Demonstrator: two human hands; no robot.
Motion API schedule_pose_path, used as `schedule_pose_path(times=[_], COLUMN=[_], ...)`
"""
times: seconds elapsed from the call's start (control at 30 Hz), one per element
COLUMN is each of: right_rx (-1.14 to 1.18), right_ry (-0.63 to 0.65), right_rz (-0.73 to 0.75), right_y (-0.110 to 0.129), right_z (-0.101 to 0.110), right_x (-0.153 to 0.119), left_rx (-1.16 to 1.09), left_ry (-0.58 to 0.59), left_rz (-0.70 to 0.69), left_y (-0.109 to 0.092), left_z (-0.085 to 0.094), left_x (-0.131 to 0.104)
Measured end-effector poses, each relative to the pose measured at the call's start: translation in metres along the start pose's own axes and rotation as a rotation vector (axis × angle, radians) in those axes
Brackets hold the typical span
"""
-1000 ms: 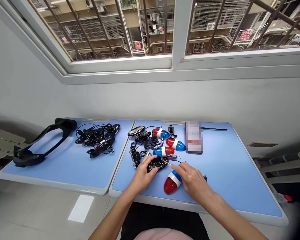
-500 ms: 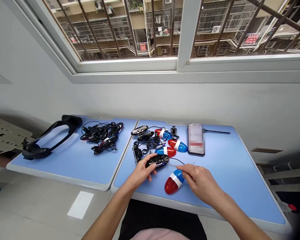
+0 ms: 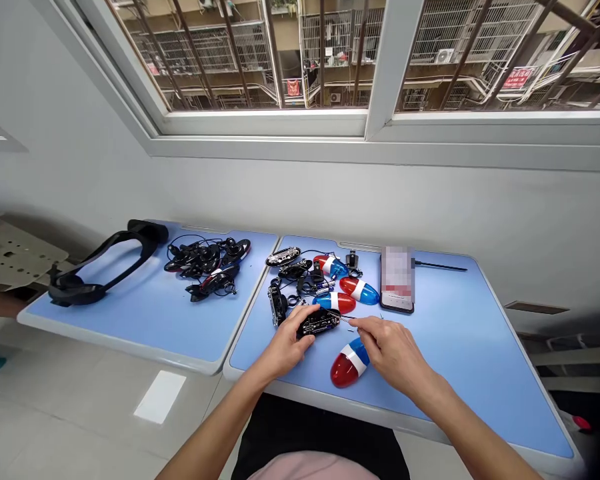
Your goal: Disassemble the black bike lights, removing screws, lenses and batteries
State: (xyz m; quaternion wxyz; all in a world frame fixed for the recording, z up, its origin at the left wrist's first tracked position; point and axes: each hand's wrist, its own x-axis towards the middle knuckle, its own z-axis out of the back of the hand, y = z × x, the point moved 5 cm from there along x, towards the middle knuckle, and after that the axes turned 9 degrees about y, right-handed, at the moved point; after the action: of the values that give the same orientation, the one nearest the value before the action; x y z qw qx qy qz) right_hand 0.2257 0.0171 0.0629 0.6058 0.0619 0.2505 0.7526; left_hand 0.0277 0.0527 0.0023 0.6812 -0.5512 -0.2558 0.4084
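My left hand [image 3: 289, 343] holds a black opened device [image 3: 320, 323] with a circuit board, fingers at its left end, on the blue table. In my right hand [image 3: 393, 350] is a thin metal tool [image 3: 346, 317], its tip at the device's right end. A red, white and blue shell [image 3: 347, 367] lies below, partly under my right hand. Another such shell [image 3: 336, 303] sits just behind the device. Farther back are a shell [image 3: 359, 291], one more [image 3: 331, 266], and black device parts [image 3: 277, 303] with cables.
A phone [image 3: 397, 280] with a dark stick [image 3: 440, 265] beside it lies at the back right. On the left table [image 3: 145, 320] are a black headband-like object [image 3: 83, 293] and a pile of black devices [image 3: 205, 260]. Another person's arm [image 3: 0, 302] shows at the far left.
The tool and my right fingers have shifted slightly up and left relative to the device. The device has tilted a little under my left hand. The camera view has shifted slightly.
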Motion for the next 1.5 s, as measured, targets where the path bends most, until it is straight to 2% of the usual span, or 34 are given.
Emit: schedule_pose_path(times=[0.17, 0.37, 0.53, 0.73, 0.93, 1.07, 1.2, 1.4, 1.5], right_rx=[0.013, 0.105, 0.154, 0.225, 0.188, 0.089, -0.131, -0.438, -0.478], right_ry=[0.096, 0.023, 0.011, -0.013, -0.064, -0.066, -0.095, -0.167, -0.165], right_rz=[0.012, -0.022, -0.02, 0.075, 0.153, 0.233, 0.282, 0.327, 0.34], right_y=[-0.001, -0.007, -0.009, -0.01, -0.012, -0.009, -0.002, 0.019, 0.026], right_z=[0.0, 0.012, 0.011, 0.0, -0.006, -0.01, -0.012, -0.012, -0.013], right_x=[0.0, 0.0, -0.005, -0.011, -0.019, -0.025, -0.026, -0.024, -0.021], left_rx=[-0.047, -0.093, -0.147, -0.173, -0.227, -0.209, -0.174, -0.096, -0.064], left_ry=[0.0, -0.006, -0.054, -0.094, -0.077, -0.092, -0.082, -0.106, -0.11], left_rz=[0.017, 0.095, 0.063, 0.024, -0.017, -0.032, -0.05, -0.113, -0.147], left_y=[0.001, 0.0, 0.001, 0.002, 0.002, 0.004, 0.005, 0.005, 0.003], left_z=[0.003, 0.012, 0.016, 0.01, 0.004, 0.003, 0.001, 0.002, 0.003], left_x=[0.005, 0.018, 0.028, 0.031, 0.035, 0.037, 0.037, 0.036, 0.038])
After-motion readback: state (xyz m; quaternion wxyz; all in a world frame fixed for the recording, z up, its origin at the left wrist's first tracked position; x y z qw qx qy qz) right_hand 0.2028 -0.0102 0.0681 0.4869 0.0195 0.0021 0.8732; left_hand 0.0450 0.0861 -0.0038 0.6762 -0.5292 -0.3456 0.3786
